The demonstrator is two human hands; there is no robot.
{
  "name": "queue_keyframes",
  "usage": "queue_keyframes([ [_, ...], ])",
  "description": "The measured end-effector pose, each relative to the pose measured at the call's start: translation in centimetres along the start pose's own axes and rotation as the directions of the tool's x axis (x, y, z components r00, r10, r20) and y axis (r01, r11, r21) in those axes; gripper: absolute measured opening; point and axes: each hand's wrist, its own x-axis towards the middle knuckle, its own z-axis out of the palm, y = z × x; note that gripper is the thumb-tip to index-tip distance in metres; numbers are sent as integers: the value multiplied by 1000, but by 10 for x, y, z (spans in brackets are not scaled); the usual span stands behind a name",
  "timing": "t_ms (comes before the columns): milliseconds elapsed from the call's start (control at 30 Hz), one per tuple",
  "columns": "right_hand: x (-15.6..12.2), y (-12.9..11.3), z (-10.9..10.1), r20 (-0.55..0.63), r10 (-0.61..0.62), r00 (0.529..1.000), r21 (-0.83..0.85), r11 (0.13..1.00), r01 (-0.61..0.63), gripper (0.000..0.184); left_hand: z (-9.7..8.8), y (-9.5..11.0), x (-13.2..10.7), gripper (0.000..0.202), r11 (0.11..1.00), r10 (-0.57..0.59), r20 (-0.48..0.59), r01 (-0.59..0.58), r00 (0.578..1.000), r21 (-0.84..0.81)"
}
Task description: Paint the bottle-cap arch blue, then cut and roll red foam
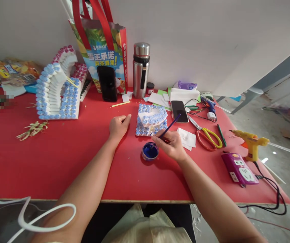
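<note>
My right hand (170, 143) pinches a paintbrush (172, 124) with a dark blue handle, its lower end down in a small round pot (148, 159) of dark blue paint. Just behind the pot lies a small white piece (151, 120) covered in rows of light blue rosettes, with a raised, curved part on top. My left hand (119, 127) rests on the table left of that piece, its fingers curled into a loose fist and nothing visible in them.
On the red table (84, 162), larger rosette-covered pieces (57, 94) stand at left. A phone (106, 83) leans on a shopping bag (106, 44) beside a steel flask (141, 71). To the right are another phone (179, 111), scissors (208, 138), a glue gun (252, 143) and a purple power strip (240, 168).
</note>
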Motion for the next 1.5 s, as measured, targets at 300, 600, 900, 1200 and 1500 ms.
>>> queue_keyframes([
  [300,3,-2,-1,-71,33,997,107,994,-25,27,0,0,0,53,999,32,7,-32,999,-34],
  [600,19,14,-15,-305,233,923,465,883,-69,31,0,-3,2,53,998,43,8,-42,999,-54],
  [900,19,21,-9,-416,67,907,100,995,-27,31,-2,1,1,52,996,56,16,-55,998,-66],
  [1200,17,19,0,-326,-61,943,-66,997,42,27,-2,-1,2,52,997,53,26,-51,998,-59],
  [1500,17,20,-2,-336,-29,941,-70,998,5,28,-3,3,1,53,997,43,30,-41,999,-60],
])
